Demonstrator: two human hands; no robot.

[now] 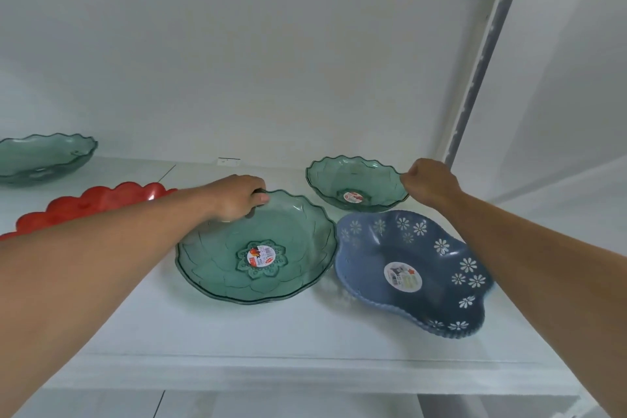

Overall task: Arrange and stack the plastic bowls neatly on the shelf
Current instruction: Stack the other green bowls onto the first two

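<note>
— On the white shelf (271,332), what does each hand hold?
— The left hand (237,197) pinches the far rim of the large translucent green scalloped plastic bowl (217,268) in the middle. The right hand (429,185) has its fingers clamped on the right rim of the small green scalloped plastic bowl (353,180), farther back.
— And the others?
— A blue flower-patterned plastic bowl (407,248) sits near right, touching the large one; a red scalloped plastic bowl (84,204) and another green scalloped bowl (40,156) lie far left.

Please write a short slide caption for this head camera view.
Left hand grips the large green bowl; right hand grips the small green bowl.
</note>
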